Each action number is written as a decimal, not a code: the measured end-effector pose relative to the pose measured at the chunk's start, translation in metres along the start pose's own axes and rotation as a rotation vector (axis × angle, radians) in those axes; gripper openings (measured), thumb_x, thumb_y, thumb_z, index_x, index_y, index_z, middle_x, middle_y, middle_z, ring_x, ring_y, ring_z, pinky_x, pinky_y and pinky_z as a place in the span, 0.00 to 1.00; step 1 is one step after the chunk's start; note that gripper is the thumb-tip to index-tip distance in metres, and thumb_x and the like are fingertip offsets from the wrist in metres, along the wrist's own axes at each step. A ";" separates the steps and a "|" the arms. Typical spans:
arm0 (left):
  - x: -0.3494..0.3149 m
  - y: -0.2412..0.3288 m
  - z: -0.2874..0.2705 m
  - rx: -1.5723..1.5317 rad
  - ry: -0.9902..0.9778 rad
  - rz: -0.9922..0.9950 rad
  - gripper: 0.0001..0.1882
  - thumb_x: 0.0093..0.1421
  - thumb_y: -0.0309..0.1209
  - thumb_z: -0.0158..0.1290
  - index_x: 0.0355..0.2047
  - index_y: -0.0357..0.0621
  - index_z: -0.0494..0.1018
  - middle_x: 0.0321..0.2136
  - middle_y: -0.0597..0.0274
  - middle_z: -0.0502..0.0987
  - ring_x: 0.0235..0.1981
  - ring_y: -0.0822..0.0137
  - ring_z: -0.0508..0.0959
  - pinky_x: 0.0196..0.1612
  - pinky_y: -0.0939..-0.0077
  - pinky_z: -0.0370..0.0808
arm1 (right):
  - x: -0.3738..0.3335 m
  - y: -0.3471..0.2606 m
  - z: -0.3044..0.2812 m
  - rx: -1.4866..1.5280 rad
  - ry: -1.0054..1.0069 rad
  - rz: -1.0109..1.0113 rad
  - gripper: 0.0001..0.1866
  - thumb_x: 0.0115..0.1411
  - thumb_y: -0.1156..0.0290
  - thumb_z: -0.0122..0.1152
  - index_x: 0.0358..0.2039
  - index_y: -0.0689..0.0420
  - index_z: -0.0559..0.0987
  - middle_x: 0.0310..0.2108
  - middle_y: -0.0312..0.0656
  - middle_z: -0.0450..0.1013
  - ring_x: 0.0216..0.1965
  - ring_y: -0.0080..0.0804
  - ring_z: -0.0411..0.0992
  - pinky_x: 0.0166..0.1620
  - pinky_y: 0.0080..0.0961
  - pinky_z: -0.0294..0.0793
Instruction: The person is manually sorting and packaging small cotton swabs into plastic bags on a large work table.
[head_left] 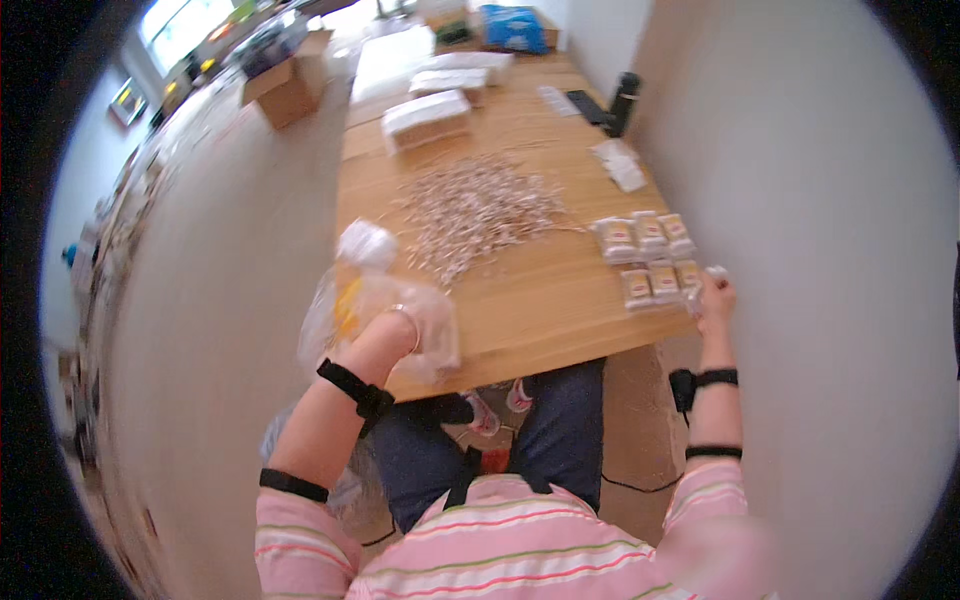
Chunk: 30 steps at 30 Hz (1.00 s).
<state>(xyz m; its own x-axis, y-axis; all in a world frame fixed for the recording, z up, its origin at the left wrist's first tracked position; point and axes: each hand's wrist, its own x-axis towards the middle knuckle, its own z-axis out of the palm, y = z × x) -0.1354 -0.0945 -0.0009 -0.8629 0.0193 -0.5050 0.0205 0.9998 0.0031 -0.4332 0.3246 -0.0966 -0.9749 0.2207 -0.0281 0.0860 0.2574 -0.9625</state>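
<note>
Wooden table [520, 330]: yellow-patched clear plastic bag [317, 325] at near-left edge, left hand [428, 318] inside, grip veiled from me. Right hand [717, 297] curled beside white, tan-labelled packets [650, 232]; can't tell what's pinched.

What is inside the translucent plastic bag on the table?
Something yellow shows through the bag, and the left hand appears to reach inside; cloudy plastic hides its fingers and anything they hold.

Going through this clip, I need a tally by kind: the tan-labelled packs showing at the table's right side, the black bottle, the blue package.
Tan-labelled packs: 6
Black bottle: 1
Blue package: 1
Total: 8
</note>
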 end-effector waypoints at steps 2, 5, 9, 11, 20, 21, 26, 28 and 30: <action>-0.044 -0.024 0.030 -0.234 0.182 0.115 0.08 0.52 0.30 0.51 0.22 0.40 0.76 0.24 0.54 0.78 0.26 0.57 0.78 0.29 0.67 0.72 | -0.086 -0.056 0.025 0.234 -0.162 0.356 0.17 0.54 0.62 0.60 0.40 0.57 0.70 0.40 0.42 0.71 0.38 0.40 0.72 0.33 0.45 0.74; -0.112 0.013 -0.015 -0.693 0.553 -0.224 0.09 0.52 0.32 0.54 0.21 0.37 0.74 0.23 0.52 0.76 0.26 0.58 0.77 0.30 0.67 0.71 | -0.145 -0.072 0.016 0.608 -0.559 0.426 0.22 0.58 0.62 0.58 0.50 0.56 0.66 0.45 0.42 0.68 0.43 0.39 0.71 0.35 0.40 0.77; -0.133 0.012 0.024 -0.658 1.279 -0.544 0.18 0.49 0.35 0.60 0.35 0.37 0.70 0.23 0.56 0.74 0.24 0.61 0.74 0.29 0.69 0.71 | -0.226 -0.136 0.051 0.646 -0.922 0.352 0.26 0.59 0.62 0.56 0.55 0.56 0.63 0.47 0.41 0.68 0.44 0.33 0.70 0.39 0.35 0.78; -0.129 0.007 0.043 -0.846 1.214 -0.572 0.19 0.49 0.36 0.60 0.37 0.37 0.69 0.23 0.56 0.74 0.24 0.63 0.74 0.29 0.70 0.71 | -0.286 -0.192 0.079 0.675 -1.033 0.094 0.25 0.59 0.65 0.56 0.55 0.56 0.62 0.46 0.41 0.69 0.41 0.29 0.70 0.36 0.28 0.77; -0.100 0.000 0.064 -1.342 1.204 -0.458 0.08 0.58 0.28 0.50 0.34 0.35 0.72 0.19 0.63 0.75 0.20 0.76 0.74 0.22 0.81 0.71 | -0.360 -0.216 0.201 -0.321 -1.392 -1.292 0.26 0.52 0.74 0.63 0.50 0.59 0.64 0.40 0.37 0.67 0.41 0.25 0.66 0.45 0.24 0.67; -0.100 0.000 0.067 -1.353 1.209 -0.461 0.08 0.58 0.28 0.50 0.34 0.35 0.72 0.19 0.63 0.75 0.20 0.76 0.74 0.22 0.81 0.71 | -0.360 -0.217 0.206 -0.331 -1.399 -1.296 0.26 0.52 0.74 0.63 0.50 0.59 0.64 0.40 0.37 0.67 0.41 0.25 0.66 0.45 0.24 0.67; -0.103 0.001 0.080 -1.345 1.290 -0.544 0.09 0.59 0.28 0.48 0.36 0.35 0.73 0.21 0.63 0.75 0.20 0.76 0.73 0.23 0.81 0.70 | -0.355 -0.208 0.229 -0.287 -1.764 -0.671 0.26 0.50 0.76 0.63 0.49 0.58 0.65 0.38 0.41 0.67 0.41 0.29 0.65 0.47 0.26 0.66; -0.111 -0.001 0.078 -1.360 1.283 -0.549 0.09 0.59 0.29 0.49 0.36 0.35 0.73 0.21 0.63 0.75 0.20 0.76 0.73 0.23 0.81 0.70 | -0.355 -0.207 0.225 -0.266 -1.772 -0.611 0.24 0.48 0.75 0.63 0.47 0.59 0.67 0.39 0.45 0.68 0.42 0.35 0.67 0.47 0.27 0.67; -0.116 -0.002 0.075 -1.371 1.274 -0.550 0.10 0.59 0.29 0.49 0.36 0.35 0.73 0.21 0.63 0.75 0.20 0.76 0.73 0.24 0.80 0.70 | -0.354 -0.204 0.223 -0.243 -1.775 -0.551 0.23 0.46 0.73 0.64 0.44 0.60 0.69 0.41 0.49 0.69 0.44 0.40 0.68 0.46 0.28 0.69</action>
<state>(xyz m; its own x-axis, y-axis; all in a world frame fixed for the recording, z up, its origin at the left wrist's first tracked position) 0.0025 -0.0988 -0.0072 -0.4516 -0.8825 0.1318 -0.1355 0.2138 0.9674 -0.1510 -0.0164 0.0497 0.0640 -0.9891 -0.1329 -0.4032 0.0961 -0.9101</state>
